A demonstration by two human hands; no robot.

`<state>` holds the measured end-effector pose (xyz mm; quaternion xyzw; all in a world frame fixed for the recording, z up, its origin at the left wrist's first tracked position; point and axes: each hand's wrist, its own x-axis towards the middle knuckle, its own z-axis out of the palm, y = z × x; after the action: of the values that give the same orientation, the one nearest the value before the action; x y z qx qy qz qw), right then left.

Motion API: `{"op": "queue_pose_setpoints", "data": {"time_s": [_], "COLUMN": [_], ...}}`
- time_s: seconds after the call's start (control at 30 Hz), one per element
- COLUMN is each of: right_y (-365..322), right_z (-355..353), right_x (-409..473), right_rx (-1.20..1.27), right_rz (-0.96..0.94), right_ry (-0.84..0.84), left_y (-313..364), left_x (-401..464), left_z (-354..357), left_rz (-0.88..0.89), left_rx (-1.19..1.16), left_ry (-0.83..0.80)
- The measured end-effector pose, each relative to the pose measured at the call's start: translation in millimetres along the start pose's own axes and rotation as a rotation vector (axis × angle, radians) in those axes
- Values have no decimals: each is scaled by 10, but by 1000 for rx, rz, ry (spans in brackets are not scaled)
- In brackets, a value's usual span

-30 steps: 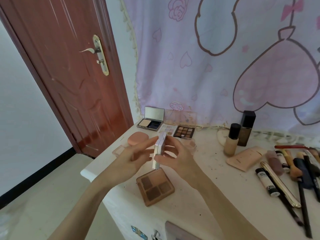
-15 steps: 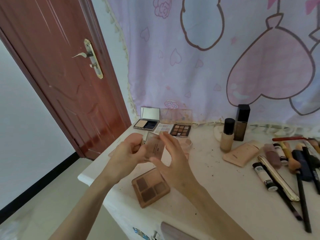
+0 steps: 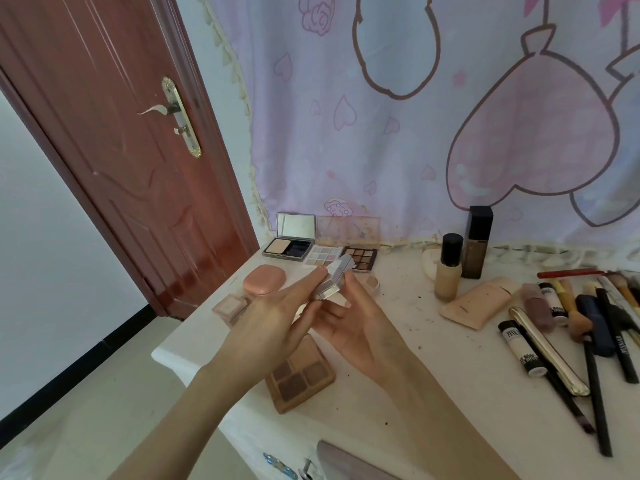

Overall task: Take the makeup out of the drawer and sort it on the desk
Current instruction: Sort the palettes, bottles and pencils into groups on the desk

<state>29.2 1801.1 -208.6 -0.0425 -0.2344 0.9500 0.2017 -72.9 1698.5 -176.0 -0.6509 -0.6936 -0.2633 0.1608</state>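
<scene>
Both hands hold a small silver-white compact (image 3: 335,277) above the white desk (image 3: 408,344), and it is partly opened. My left hand (image 3: 273,327) pinches its lower edge with fingers stretched along it. My right hand (image 3: 353,327) cups it from below and the right, thumb on its side. Under the hands lies a brown four-pan eyeshadow palette (image 3: 299,374). A pink round-cornered compact (image 3: 264,279) and a small pale square compact (image 3: 230,305) lie to the left. The drawer (image 3: 346,462) shows at the bottom edge.
At the back stand an open mirrored powder compact (image 3: 289,241) and two eyeshadow palettes (image 3: 360,258). Foundation bottles (image 3: 448,266), a beige tube (image 3: 476,302), and several brushes, pencils and tubes (image 3: 571,327) lie to the right. A brown door (image 3: 114,150) is at left, a pink curtain behind.
The compact has been turned in my hands from showing its flat face to lying tilted and partly opened. My left fingers have stretched out along it. The camera has shifted slightly.
</scene>
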Motion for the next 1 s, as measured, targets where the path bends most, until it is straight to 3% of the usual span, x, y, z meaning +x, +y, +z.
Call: {"op": "queue_pose_setpoints", "data": {"time_s": [0.13, 0.57, 0.77, 1.0], "right_y": [-4, 52, 67, 108], "right_z": [-70, -82, -62, -76], "right_x": [31, 53, 53, 44], "right_rx": [-59, -133, -54, -20], "right_rz": [-28, -15, 41, 140], "right_ry": [24, 68, 103, 84], "left_y": [-64, -182, -301, -503], "left_x": [77, 98, 181, 319], "left_z": [-28, -112, -240, -316], "left_rz": [-96, 35, -9, -178], "left_rx": [-126, -68, -130, -304], "left_ry": [-151, -255, -336, -150]}}
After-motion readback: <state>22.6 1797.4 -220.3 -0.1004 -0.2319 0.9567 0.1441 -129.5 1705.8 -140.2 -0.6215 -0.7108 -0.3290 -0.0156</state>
